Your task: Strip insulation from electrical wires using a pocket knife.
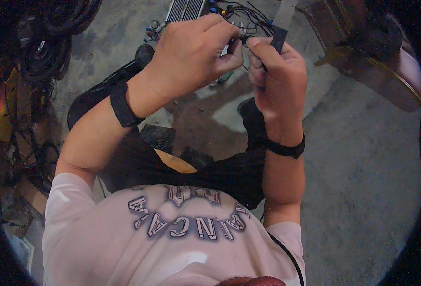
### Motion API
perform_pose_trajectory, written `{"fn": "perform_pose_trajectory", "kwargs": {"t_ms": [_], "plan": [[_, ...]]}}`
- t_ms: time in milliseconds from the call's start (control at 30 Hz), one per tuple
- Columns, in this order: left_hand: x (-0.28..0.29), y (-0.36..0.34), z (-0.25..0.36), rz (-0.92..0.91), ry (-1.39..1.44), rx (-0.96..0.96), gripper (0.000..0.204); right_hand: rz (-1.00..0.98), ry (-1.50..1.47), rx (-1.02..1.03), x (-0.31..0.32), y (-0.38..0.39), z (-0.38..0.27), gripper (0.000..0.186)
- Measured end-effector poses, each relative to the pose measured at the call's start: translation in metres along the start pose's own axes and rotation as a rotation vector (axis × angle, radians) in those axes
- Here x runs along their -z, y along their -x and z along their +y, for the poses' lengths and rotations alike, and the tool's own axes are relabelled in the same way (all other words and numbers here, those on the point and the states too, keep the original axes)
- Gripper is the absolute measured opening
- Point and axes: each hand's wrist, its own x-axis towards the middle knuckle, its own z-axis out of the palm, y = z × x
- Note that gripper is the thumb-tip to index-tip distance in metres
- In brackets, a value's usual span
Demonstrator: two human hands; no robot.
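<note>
My left hand (pixel 198 52) is closed in a pinch, thumb against fingertips, on the end of a thin dark strand (pixel 244 39) that looks like a wire. Close beside it, my right hand (pixel 284 71) is closed too, its thumb and forefinger at the strand's other side. A flat black piece (pixel 278 39) sticks up out of the right hand's grip; its kind cannot be made out. Behind the hands, several black wires with blue connectors (pixel 253 14) lie by a ribbed metal box (pixel 185 9), partly hidden by my left hand.
Coiled black hoses or cables (pixel 48 47) are heaped along the left side. At the upper right stands a brown object with a curved edge (pixel 363 62). A grey strip (pixel 285 14) runs behind my right hand. My legs (pixel 139 157) are bent above the concrete floor (pixel 358 176).
</note>
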Motion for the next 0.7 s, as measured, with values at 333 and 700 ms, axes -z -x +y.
{"fn": "perform_pose_trajectory", "kwargs": {"t_ms": [333,700], "plan": [[0.002,-0.003,0.003,0.015,0.142,0.061,0.017,-0.028,0.023,0.009,0.004,0.001,-0.003,0.013],[-0.011,-0.005,-0.004,-0.267,0.824,0.426,0.020,-0.047,-0.183,-0.057,0.015,-0.009,-0.010,0.010]]}}
